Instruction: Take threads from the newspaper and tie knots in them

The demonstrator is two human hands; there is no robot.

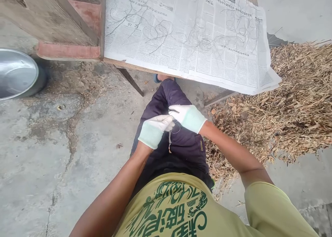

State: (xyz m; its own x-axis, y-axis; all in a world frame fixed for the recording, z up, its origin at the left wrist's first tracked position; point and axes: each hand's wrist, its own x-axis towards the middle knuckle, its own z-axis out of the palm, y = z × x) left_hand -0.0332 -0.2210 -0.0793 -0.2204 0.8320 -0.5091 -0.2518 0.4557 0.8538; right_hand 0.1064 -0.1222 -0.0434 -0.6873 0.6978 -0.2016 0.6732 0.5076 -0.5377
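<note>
My left hand (156, 127), in a white and pale green knitted glove, is closed in a pinch above my lap. My right hand (187, 117), in a matching glove, meets it at the fingertips and is closed as well. Between them runs a thin strand (178, 129), curving in a small loop below the fingers; whether it is wire or thread I cannot tell. A narrow pale strip (170, 142) hangs under my left fingertips against the dark trousers (181, 140). The exact grip of the fingers is too small to make out.
Ahead stands a wooden table covered with newspaper (181, 55), on which several thin looped strands (160, 29) lie spread. At the left are a wooden chair (70, 50) and a metal basin (18, 74). Dry stalks and leaves (298, 109) cover the concrete floor on the right.
</note>
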